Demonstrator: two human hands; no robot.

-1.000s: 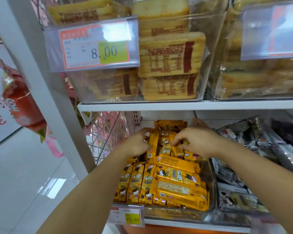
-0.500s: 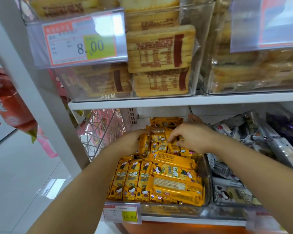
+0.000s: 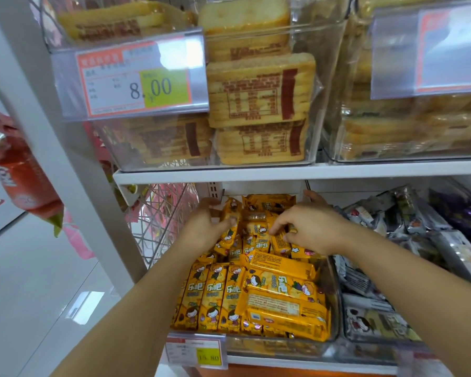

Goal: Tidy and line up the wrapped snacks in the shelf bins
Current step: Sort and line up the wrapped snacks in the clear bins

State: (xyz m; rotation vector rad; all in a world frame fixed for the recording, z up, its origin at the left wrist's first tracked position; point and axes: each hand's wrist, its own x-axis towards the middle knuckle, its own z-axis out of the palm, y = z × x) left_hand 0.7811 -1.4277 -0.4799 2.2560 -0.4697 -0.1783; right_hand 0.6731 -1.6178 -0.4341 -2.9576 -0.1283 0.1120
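Yellow foil-wrapped snack packets [image 3: 280, 303] fill a clear plastic bin [image 3: 335, 303] on the lower shelf, below and in front of the fingers of both hands. At the front, three packets stand side by side on the left, and longer packets lie flat across on the right. Above the fingers, over the white shelf board [image 3: 283, 172], packs of pale toast slices [image 3: 259, 104] sit in a big clear container beside a price label reading 8.00 [image 3: 139, 80]. To the right of the right fingers lie grey wrapped snacks [image 3: 365, 284] in a neighbour bin. The left hand [image 3: 206, 227] is at the back left of the yellow bin; its fingers and thumb are curled around a tilted yellow packet [image 3: 227, 238]. The right hand [image 3: 313, 229] is at the back right; its thumb and forefinger pinch a small yellow packet [image 3: 279, 242], and the other fingers are bent. Between the fingers of the two hands, more small packets lie in disorder. A small price tag [image 3: 196, 352] hangs at the bin front.
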